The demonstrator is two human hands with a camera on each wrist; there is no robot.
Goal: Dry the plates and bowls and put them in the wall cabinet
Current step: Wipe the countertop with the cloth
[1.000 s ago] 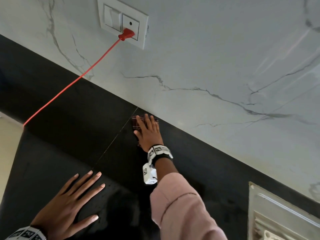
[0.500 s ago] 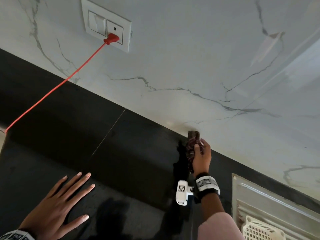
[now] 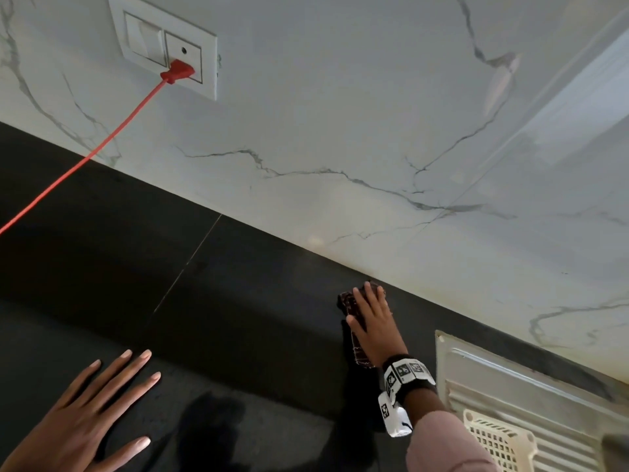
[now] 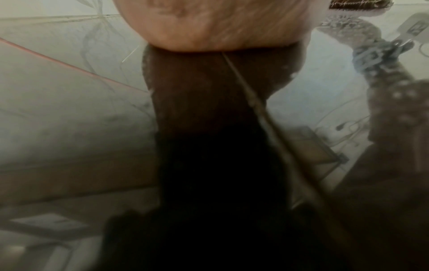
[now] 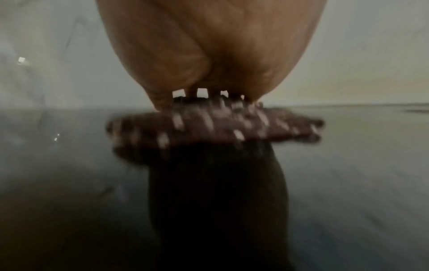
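My right hand [image 3: 372, 321] lies flat with straight fingers on a dark checked cloth [image 3: 354, 335], pressing it onto the black countertop [image 3: 238, 318] close to the marble wall. The right wrist view shows the palm [image 5: 209, 55] on the blurred cloth [image 5: 213, 126]. My left hand [image 3: 92, 410] rests flat on the counter at the lower left, fingers spread and holding nothing; the left wrist view shows its palm [image 4: 209, 23] against the glossy surface. No plate, bowl or cabinet is in view.
A steel sink drainboard [image 3: 510, 379] with a white plastic basket [image 3: 497, 441] sits at the lower right. A red cable [image 3: 85, 158] runs from the wall socket [image 3: 170, 52] down across the counter's left side. The marble backsplash [image 3: 374, 131] rises behind.
My right hand has swept the cloth rightward along the wall, lifted it bunched in its grip, and now presses it flat beside the sink. The left hand has stayed put.
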